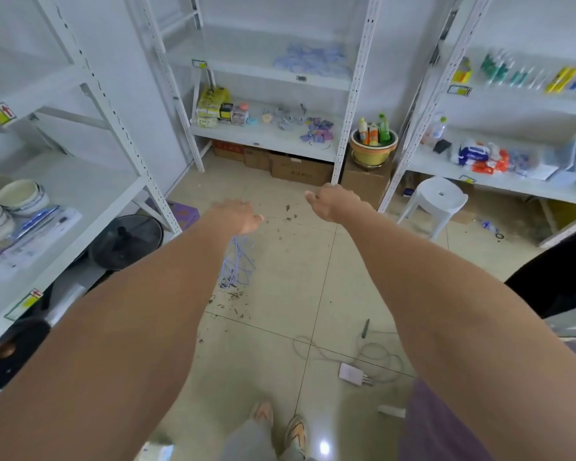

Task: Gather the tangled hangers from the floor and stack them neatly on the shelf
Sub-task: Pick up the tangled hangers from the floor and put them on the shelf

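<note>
Both arms stretch forward over the floor (280, 294); the left hand (238, 216) hangs loosely spread above the hangers (236, 264), a lilac tangle lying on the tiles; the right hand (330, 201) is curled, holding nothing; a charger (351, 374) with its cable lies nearby; debris dots the floor; white shelves (266, 136) and a stool (436, 197) surround.

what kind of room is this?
Probably a small shop stockroom: white slotted metal shelving with yellow price tags, packaged household goods, brown cardboard cartons underneath.
</note>
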